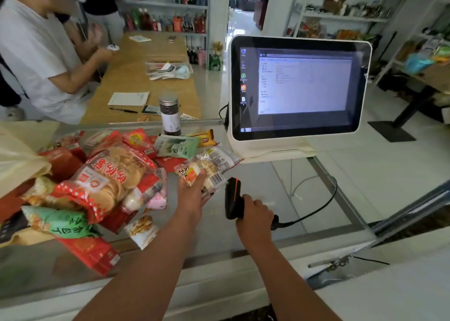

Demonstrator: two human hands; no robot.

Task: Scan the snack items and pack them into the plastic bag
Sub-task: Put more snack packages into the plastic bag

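Observation:
My left hand (192, 194) holds a clear snack packet (207, 172) with a panda print and a barcode, just above the glass counter (255, 181). Its barcode faces right. My right hand (255, 213) grips a black and orange barcode scanner (233, 196), whose head points at the packet from a few centimetres away. A pile of snack packs (109, 179) in red, green and clear wrappers lies to the left. A cream plastic bag (17, 160) sits at the far left edge, partly out of view.
A touchscreen till (297, 86) stands at the counter's back right, its cable trailing toward the scanner. A dark jar (169, 113) stands behind the pile. A person in a white shirt (36, 52) stands at a wooden table at the back left. Shelves line the room.

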